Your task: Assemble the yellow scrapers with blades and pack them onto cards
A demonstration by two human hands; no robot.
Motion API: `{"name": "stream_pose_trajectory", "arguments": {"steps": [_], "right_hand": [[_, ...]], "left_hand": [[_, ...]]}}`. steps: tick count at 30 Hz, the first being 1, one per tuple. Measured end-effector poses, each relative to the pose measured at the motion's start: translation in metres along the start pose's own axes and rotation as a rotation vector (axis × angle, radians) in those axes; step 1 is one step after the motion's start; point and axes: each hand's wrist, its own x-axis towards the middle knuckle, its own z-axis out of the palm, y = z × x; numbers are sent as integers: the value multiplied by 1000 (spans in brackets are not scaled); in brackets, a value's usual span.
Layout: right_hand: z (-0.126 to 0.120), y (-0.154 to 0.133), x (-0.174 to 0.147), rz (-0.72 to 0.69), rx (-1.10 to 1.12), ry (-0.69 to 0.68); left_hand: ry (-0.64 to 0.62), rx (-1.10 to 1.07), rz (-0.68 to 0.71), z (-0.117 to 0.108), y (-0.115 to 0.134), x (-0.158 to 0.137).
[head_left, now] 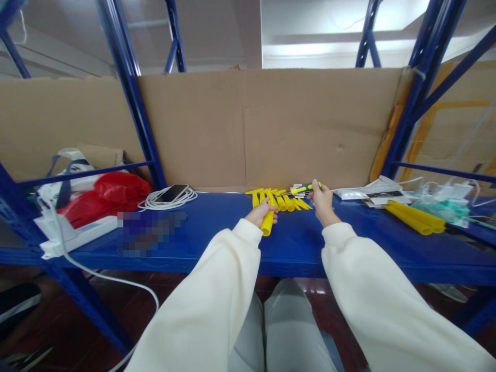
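Observation:
My left hand [265, 211] is closed around a yellow tube [266, 226], whose open end points toward me. In my right hand [321, 198] is a screwdriver with a yellow and green handle [300, 190]. Its thin shaft points left toward the upper part of the held tube; whether the tip touches it I cannot tell. Behind and between my hands, several short yellow tubes [289, 203] and pointed yellow strips [304, 204] lie on the blue shelf [225, 232].
Long yellow tubes [414, 217] lie at the right, near white packets [382, 188]. On the left are a coiled white cable [168, 199] around a phone [174, 192], a red bag [112, 194] and a white power strip [91, 232]. A cardboard panel [271, 129] stands behind.

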Motion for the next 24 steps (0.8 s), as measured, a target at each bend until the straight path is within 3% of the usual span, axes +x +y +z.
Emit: {"name": "stream_pose_trajectory", "arguments": {"steps": [3,24], "right_hand": [[1,-4,-3,50,51,54],[3,-5,-5,74,52,43]], "left_hand": [[13,5,4,1,0,-1],[-1,47,5,1,2,-3]]}}
